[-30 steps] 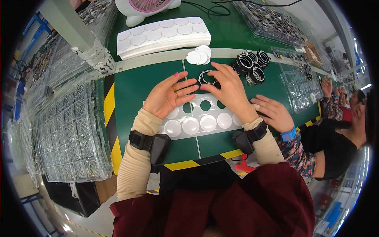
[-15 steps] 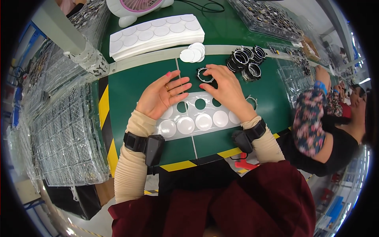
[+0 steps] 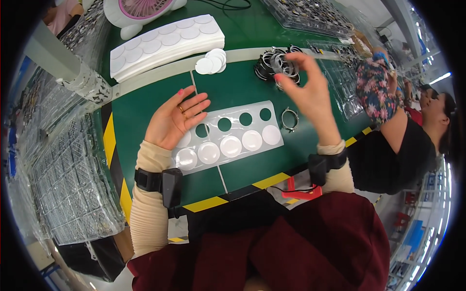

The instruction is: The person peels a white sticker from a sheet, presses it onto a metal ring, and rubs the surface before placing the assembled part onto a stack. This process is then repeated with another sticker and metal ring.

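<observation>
At mid-frame a clear plastic tray [image 3: 228,138] is lying on the green mat [image 3: 145,104], and it is looking about half filled: its lower row is showing five white discs [image 3: 230,145] seated in their round pockets, while the upper row is showing open holes [image 3: 245,119] with the green showing through. The left hand [image 3: 174,121] is resting flat on the tray's left end, fingers spread, palm up-turned a little, covering part of that end so the pockets beneath cannot be made out. The right hand [image 3: 308,94] is hovering above the mat at upper right, thumb and fingers drawn close together as if pinching something small; whether anything is actually between them I cannot tell. Just behind it a heap of black rings [image 3: 272,65] is sitting, and one metal ring [image 3: 289,119] is lying alone on the mat just beside the tray's right edge. A small pile of loose white discs [image 3: 211,60] is waiting near the top centre, beside a stack of white trays [image 3: 165,43]. Judging from this, the upper row remains to be filled. A co-worker's sleeve [image 3: 374,87] is showing at far right.
</observation>
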Tool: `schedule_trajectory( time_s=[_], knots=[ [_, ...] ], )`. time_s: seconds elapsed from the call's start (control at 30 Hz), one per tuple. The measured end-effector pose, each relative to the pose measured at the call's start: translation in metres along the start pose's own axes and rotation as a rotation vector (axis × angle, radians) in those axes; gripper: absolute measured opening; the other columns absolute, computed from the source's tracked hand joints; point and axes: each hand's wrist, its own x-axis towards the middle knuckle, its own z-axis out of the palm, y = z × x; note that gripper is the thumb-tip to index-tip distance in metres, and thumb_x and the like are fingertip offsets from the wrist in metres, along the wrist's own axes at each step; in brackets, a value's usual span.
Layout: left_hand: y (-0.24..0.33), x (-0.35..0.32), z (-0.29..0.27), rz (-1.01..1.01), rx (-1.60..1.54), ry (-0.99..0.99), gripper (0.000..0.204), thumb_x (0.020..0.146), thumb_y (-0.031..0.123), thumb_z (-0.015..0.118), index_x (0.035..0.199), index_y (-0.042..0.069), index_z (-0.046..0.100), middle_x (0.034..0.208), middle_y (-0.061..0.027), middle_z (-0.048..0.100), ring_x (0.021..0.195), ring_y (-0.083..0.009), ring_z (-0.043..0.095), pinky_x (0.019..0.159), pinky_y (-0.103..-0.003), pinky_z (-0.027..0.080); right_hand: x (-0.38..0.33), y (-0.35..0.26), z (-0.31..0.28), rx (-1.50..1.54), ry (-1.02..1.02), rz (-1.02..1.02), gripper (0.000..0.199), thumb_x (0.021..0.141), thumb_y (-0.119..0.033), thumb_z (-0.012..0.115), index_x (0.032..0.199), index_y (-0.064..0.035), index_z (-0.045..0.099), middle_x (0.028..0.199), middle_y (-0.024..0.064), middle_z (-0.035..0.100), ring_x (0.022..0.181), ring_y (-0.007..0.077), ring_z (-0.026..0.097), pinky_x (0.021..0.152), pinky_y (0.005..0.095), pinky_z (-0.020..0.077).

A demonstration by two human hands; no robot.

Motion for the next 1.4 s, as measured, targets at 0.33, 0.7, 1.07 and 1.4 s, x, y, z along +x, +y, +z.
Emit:
schedule_trajectory(
  time_s=[0.33, 0.7, 1.07, 1.4],
  knots=[
    [-0.003, 0.003, -0.003, -0.006, 0.019, -0.007, 0.035, 0.093, 0.021, 0.040, 0.119, -0.002, 0.041, 0.118, -0.0232, 0.049, 0.109, -0.0326, 0.051, 0.087, -0.039, 0.048, -0.006, 0.054, -0.014, -0.085, 0.035, 0.092, 0.041, 0.070, -0.010, 0.069, 0.107, -0.0043, 0.053, 0.099, 0.0066, 0.058, 0.093, 0.0174, 0.053, 0.085, 0.0294, 0.0410],
    [-0.004, 0.003, -0.002, -0.013, 0.032, 0.011, 0.035, 0.093, 0.021, 0.041, 0.119, -0.002, 0.041, 0.117, -0.0237, 0.050, 0.108, -0.0320, 0.052, 0.086, -0.039, 0.048, -0.026, 0.050, -0.018, -0.265, 0.142, -0.097, 0.038, 0.070, -0.014, 0.071, 0.104, -0.0057, 0.056, 0.100, 0.0095, 0.057, 0.093, 0.0231, 0.055, 0.081, 0.0313, 0.0433],
    [-0.005, 0.005, 0.006, -0.060, 0.237, 0.023, 0.030, 0.092, 0.021, 0.043, 0.111, -0.002, 0.046, 0.098, -0.0182, 0.058, 0.093, -0.0260, 0.059, 0.082, -0.037, 0.051, -0.100, 0.036, -0.024, -0.130, -0.176, -0.044, 0.014, 0.074, -0.005, 0.065, 0.086, -0.0012, 0.058, 0.089, 0.0098, 0.056, 0.073, 0.0230, 0.057, 0.061, 0.0298, 0.0470],
    [0.011, 0.000, -0.002, 0.161, -0.020, 0.062, 0.018, 0.092, 0.023, 0.046, 0.095, 0.006, 0.052, 0.068, -0.0023, 0.049, 0.054, -0.0099, 0.043, 0.045, -0.021, 0.036, -0.029, -0.010, 0.081, 0.062, -0.051, -0.424, 0.016, 0.072, -0.005, 0.065, 0.086, -0.0033, 0.058, 0.084, 0.0092, 0.054, 0.074, 0.0251, 0.056, 0.060, 0.0321, 0.0468]
  ],
)
